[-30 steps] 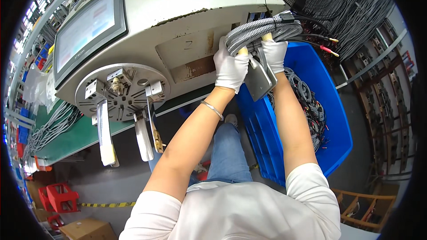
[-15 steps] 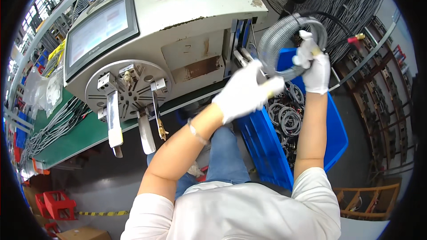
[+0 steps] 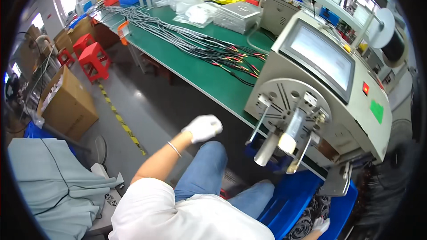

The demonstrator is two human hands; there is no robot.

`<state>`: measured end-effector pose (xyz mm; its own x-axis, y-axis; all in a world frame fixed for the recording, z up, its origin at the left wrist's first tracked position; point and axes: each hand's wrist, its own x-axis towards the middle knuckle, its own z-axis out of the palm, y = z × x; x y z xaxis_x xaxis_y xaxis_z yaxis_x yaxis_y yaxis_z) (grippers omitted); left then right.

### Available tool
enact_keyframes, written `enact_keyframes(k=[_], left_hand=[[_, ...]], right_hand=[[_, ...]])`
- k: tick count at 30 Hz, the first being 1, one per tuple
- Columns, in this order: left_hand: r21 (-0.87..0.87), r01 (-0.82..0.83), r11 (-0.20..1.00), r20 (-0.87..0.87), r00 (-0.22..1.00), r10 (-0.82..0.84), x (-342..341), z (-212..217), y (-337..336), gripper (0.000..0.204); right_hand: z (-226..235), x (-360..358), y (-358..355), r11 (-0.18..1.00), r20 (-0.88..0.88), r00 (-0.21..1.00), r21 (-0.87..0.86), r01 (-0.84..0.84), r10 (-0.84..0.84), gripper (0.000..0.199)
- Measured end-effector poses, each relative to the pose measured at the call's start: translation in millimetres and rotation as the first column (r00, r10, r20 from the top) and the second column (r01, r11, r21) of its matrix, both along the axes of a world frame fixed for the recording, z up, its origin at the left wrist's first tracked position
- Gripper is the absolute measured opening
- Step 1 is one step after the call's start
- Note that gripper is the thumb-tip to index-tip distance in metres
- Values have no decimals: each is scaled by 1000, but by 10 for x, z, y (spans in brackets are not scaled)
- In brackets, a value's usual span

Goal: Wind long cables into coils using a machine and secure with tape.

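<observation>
My left hand (image 3: pixel 204 128), in a white glove, is raised over the floor near my left knee. Its fingers are curled in, and nothing shows in them. Down at the lower right, my white-gloved right hand (image 3: pixel 321 225) is inside the blue bin (image 3: pixel 284 206), at the coiled grey cables (image 3: pixel 304 224). Its fingers look apart, with no coil visibly held. In front of me is a winding machine, its round slotted disc (image 3: pixel 280 92) carrying several protruding metal posts (image 3: pixel 296 124). Long grey cables (image 3: pixel 173 30) with black ends and red and yellow connectors lie on the green table (image 3: pixel 195 73).
The machine's screen (image 3: pixel 319 58) faces me beside a red button (image 3: pixel 365 89). Clear plastic bags (image 3: pixel 195 12) and a stack of wrapped sheets (image 3: pixel 238 15) sit at the table's back. Red stools (image 3: pixel 93 61), a cardboard box (image 3: pixel 71 106) and a cloth-covered thing (image 3: pixel 53 173) stand left.
My view has swung left. The grey cable coil that both hands held up is no longer in them. My right hand has gone down into the bin, and the left has drawn away.
</observation>
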<state>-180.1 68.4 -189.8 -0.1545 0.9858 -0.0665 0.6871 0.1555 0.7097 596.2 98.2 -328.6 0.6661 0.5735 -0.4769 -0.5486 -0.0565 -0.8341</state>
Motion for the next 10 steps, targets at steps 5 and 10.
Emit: enact_keyframes(k=[5, 10], left_hand=[[509, -470, 721, -181, 760, 624, -1471, -27, 519, 25], [575, -373, 728, -467, 581, 666, -2277, -29, 1435, 25]], right_hand=[[-1208, 627, -93, 590, -160, 632, 582, -560, 758, 70], [-627, -490, -741, 957, -215, 939, -55, -285, 267, 34]])
